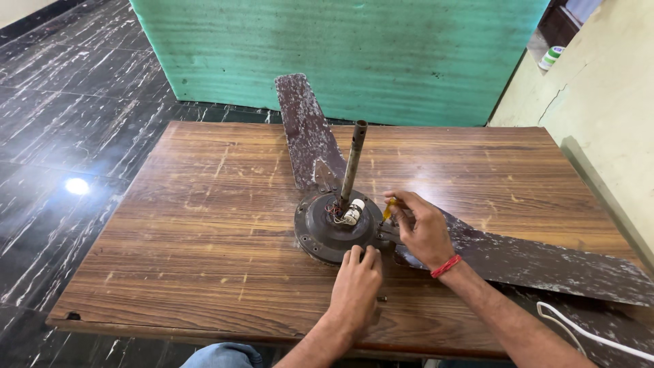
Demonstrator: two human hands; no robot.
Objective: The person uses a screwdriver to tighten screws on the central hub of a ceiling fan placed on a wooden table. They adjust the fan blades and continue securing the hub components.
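An old ceiling fan lies on a wooden table (204, 204). Its round dark motor housing (327, 228) has a rusty rod (353, 160) standing up from the middle, with wires and a white part at the rod's base. One worn blade (306, 129) points away from me, another blade (545, 262) runs to the right. My left hand (355, 286) presses on the near rim of the housing. My right hand (422, 228) grips a small yellow-handled screwdriver (388, 208), tip down where the right blade joins the housing. A red thread band circles my right wrist.
A green foam sheet (340, 54) stands behind the table. A cracked cream wall (599, 102) runs along the right. A white cable (586, 334) lies at the table's near right corner. Dark marble floor (61, 136) spreads to the left. A small screw lies by my left wrist.
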